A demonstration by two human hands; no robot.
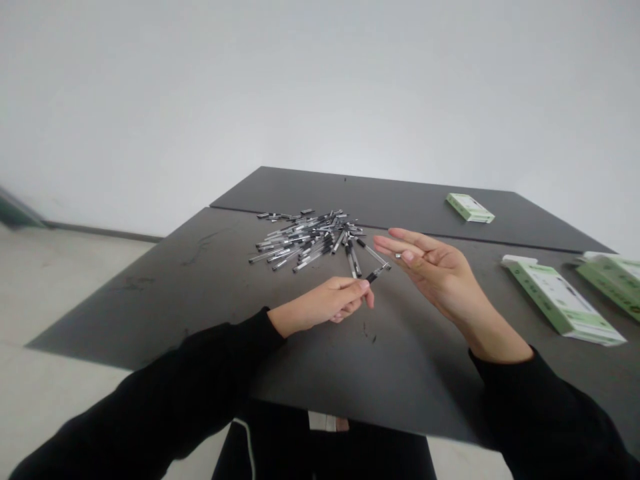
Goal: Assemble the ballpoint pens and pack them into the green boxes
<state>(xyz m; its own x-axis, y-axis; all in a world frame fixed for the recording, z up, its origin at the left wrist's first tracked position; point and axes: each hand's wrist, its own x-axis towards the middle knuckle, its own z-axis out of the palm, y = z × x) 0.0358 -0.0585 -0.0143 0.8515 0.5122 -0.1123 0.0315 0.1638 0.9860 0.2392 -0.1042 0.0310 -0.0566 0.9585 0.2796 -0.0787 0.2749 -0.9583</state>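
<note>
The far-right green box [613,277], at 3 o'clock, is cut off by the frame edge. A dark speck at the right hand's [433,270] fingertips is too small to identify; that hand is spread flat, clasping nothing. Three green boxes lie on the black table [200,287]: this one, another box [563,300] beside it, and a small box [470,207] at 1 o'clock. Their contents are hidden. The left hand [325,303] pinches a pen [377,272] by its end, the tip pointing toward the right hand. The pen pile [307,237] lies at 11 o'clock from it.
</note>
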